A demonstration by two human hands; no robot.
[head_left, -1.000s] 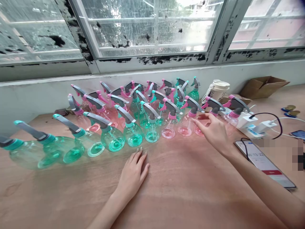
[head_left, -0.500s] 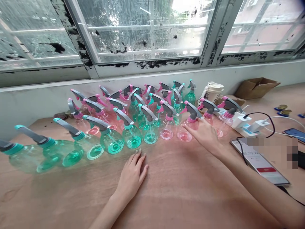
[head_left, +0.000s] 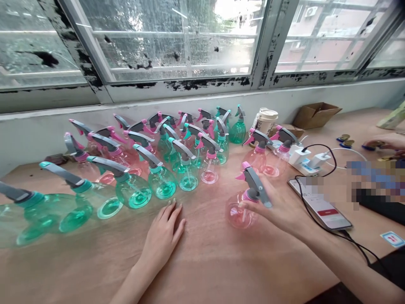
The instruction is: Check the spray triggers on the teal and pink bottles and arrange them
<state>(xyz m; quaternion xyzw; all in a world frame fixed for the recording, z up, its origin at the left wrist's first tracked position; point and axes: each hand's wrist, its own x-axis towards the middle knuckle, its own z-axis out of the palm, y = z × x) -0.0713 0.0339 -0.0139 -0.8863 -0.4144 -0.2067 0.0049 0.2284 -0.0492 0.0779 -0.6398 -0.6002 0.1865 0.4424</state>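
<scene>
I have the right hand [head_left: 278, 209] curled around the neck of a pink spray bottle [head_left: 236, 214], nearer me than the other bottles [head_left: 163, 185]. My left hand [head_left: 162, 237] lies palm down, fingers loosely extended, on the wooden table [head_left: 202, 270]; windows [head_left: 177, 42] stand behind.

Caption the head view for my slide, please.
Right hand holds a pink spray bottle; left hand lies palm-down on the wooden tabletop.
</scene>
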